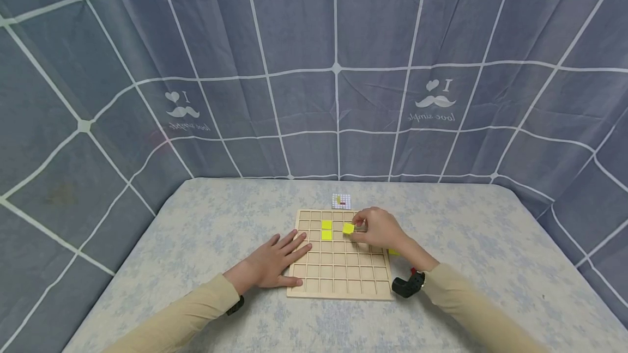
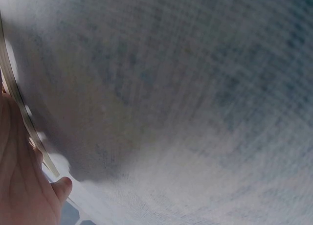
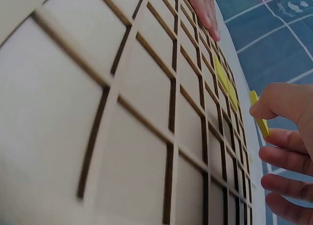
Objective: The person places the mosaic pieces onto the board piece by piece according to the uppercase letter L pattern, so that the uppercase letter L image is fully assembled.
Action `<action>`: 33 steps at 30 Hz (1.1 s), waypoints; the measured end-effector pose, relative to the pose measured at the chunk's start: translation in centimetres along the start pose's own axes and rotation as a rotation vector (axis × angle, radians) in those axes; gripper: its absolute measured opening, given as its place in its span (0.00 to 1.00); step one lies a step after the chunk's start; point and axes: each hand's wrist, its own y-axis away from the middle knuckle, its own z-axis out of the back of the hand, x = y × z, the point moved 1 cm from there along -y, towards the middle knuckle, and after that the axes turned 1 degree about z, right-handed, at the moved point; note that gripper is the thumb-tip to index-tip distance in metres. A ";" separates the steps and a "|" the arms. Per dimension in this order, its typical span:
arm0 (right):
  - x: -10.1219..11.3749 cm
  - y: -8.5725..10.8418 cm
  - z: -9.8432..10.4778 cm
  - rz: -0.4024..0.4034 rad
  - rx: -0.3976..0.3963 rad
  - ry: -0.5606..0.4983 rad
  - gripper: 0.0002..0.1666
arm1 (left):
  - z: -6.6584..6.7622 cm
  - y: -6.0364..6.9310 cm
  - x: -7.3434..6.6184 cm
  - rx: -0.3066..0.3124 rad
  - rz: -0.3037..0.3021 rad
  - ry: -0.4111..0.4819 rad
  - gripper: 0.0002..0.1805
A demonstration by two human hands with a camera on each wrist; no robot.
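A wooden grid board (image 1: 326, 272) lies on the table, two yellow squares (image 1: 326, 230) set one above the other in its upper part. The right hand (image 1: 380, 229) pinches another yellow square (image 1: 348, 228) between thumb and finger, over the board's upper cells; in the right wrist view this square (image 3: 255, 100) is held tilted above the grid (image 3: 142, 132). Fingers spread, the left hand (image 1: 273, 263) rests on the board's left edge. Its palm (image 2: 24, 186) shows beside the board's rim in the left wrist view.
A small card with a coloured grid pattern (image 1: 341, 201) lies behind the board. Partly hidden by the right forearm, something yellow (image 1: 393, 252) is at the board's right edge. A blue curtain with white lines (image 1: 304, 102) hangs behind the table (image 1: 221, 206).
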 end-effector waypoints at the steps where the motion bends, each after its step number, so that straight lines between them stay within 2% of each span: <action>1: 0.2 -0.2 -0.2 0.008 0.004 -0.004 0.13 | 0.0 0.0 0.0 0.001 0.003 -0.004 0.43; 11: 2.4 -1.2 -2.0 0.085 0.038 -0.026 0.12 | 0.1 0.0 0.0 0.001 0.009 -0.004 0.43; 16: 3.2 -1.1 -2.4 0.092 0.074 -0.033 0.12 | -0.1 -0.1 0.1 0.004 0.010 0.004 0.43; 24: 3.5 -1.0 -2.8 0.131 0.097 -0.002 0.12 | -0.1 -0.1 0.0 -0.007 0.011 0.000 0.43; 33: 3.8 -0.9 -2.9 0.129 0.111 -0.002 0.12 | -0.1 0.0 -0.1 -0.007 0.015 0.009 0.43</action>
